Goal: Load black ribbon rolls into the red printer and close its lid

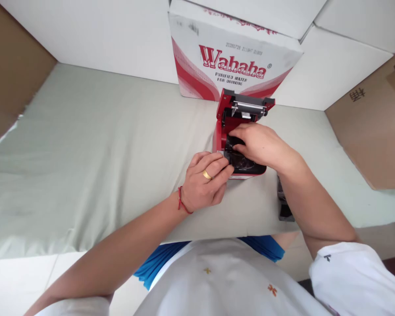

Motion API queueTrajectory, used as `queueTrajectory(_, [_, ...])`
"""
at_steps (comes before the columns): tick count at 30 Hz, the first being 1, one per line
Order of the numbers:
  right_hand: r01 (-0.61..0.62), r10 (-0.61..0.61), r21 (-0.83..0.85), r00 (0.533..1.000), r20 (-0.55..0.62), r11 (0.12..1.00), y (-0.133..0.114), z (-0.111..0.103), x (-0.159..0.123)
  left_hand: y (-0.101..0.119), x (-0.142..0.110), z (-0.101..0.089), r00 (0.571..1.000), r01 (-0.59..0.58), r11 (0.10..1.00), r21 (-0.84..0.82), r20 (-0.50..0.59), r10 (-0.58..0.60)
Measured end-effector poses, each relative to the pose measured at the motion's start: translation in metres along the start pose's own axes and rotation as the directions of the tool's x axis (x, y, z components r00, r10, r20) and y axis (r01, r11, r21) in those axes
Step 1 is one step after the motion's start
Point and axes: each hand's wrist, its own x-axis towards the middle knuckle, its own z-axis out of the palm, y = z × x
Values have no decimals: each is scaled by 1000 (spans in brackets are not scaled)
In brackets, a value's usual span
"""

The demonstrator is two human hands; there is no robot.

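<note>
A small red device with an open lid (242, 112) stands on the pale green table cover (85, 153), just in front of a water carton. My right hand (260, 145) reaches into its open black compartment, fingers curled round a dark part inside. My left hand (206, 182), with a gold ring and a red wrist cord, presses its closed fingers against the device's near left corner. What the right fingers grip is mostly hidden.
A red-and-white "Wahaha" carton (230, 57) stands behind the device against white boxes. Brown cardboard (371, 127) leans at the right, another brown panel (9, 70) at the left. A small dark object (285, 206) lies by my right forearm at the table edge.
</note>
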Motion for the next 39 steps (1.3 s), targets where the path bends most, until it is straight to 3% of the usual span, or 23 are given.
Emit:
queueTrajectory(4, [-101,118,-195,990,80,976,-10,5,20,1,0,0,999,31,999,8,14,-31])
queueTrajectory(8, [-138,143,-152,989,23,979,-14,0,13,1,1,0,999,25,999,35,22,-25])
queueTrajectory(12, [-106,136,192,979,-151,976,-8,-26,-42,1,1,-1,998,21,999,26,54,-22])
queueTrajectory(15, [-299,404,414,895,-191,860,12,-46,-97,0,-1,-1,996,38,999,-3,78,-37])
queueTrajectory(17, [-466,547,416,832,-93,781,30,-47,-125,0,-2,0,997,43,999,-4,72,-42])
queueTrajectory(19, [-521,563,423,826,30,741,46,-36,-138,0,-1,1,998,40,999,6,51,-41])
queueTrajectory(23, [-425,380,471,905,191,773,54,5,-132,0,0,3,999,43,999,11,24,-44])
queueTrajectory(26, [-373,371,478,923,102,796,52,27,-126,0,-1,3,997,65,998,-9,33,-65])
queueTrajectory(30, [-488,539,327,839,-81,809,69,42,-144,0,-2,4,997,73,997,-26,25,-73])
queueTrajectory(32, [-534,561,253,827,-42,807,82,48,-159,-1,-2,4,998,67,997,-26,23,-66])
queueTrajectory(35, [-518,528,292,848,48,804,94,60,-176,-1,0,4,998,55,998,-19,16,-55])
queueTrajectory(39, [-462,490,348,872,10,816,92,70,-184,0,1,4,999,48,999,-3,15,-48])
